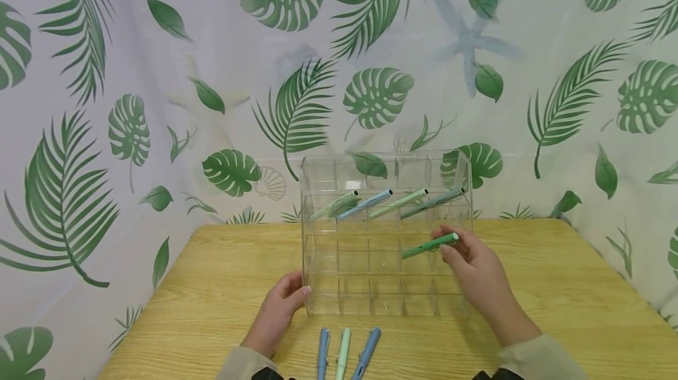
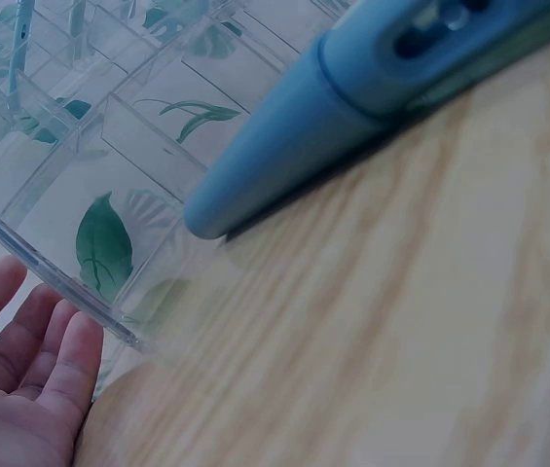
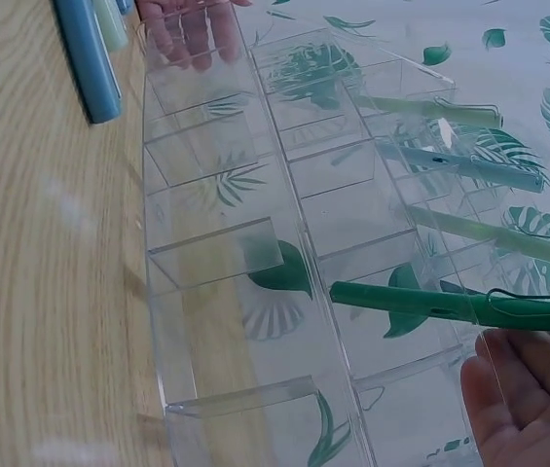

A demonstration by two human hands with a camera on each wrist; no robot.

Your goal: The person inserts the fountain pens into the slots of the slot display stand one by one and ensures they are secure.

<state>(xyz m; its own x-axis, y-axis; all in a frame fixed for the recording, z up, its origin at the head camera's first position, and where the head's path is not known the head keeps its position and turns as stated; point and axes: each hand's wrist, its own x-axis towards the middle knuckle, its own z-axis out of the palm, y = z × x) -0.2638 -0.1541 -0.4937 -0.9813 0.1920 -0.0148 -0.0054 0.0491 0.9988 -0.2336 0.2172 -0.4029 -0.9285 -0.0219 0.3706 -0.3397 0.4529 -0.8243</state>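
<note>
A clear compartment rack (image 1: pixel 354 262) stands upright on the table. My left hand (image 1: pixel 279 309) holds its lower left side, thumb at the front edge and the other fingers behind the side wall. My right hand (image 1: pixel 477 265) pinches a green pen (image 1: pixel 430 246) near its clip end. The pen slants in front of the rack's right half, its tip down and left, at a middle-row compartment; the right wrist view shows this green pen (image 3: pixel 450 305) crossing a divider. One row higher, several pens lie slanted in compartments, including a light green pen (image 1: pixel 399 203) and a blue pen (image 1: pixel 365 205).
In front of the rack, three pens lie on the wooden table (image 1: pixel 222 268): a blue pen (image 1: pixel 323 350), a light green pen (image 1: pixel 344 350) and another blue pen (image 1: pixel 368 350). A leaf-patterned cloth (image 1: pixel 222 74) hangs behind the table and along its sides.
</note>
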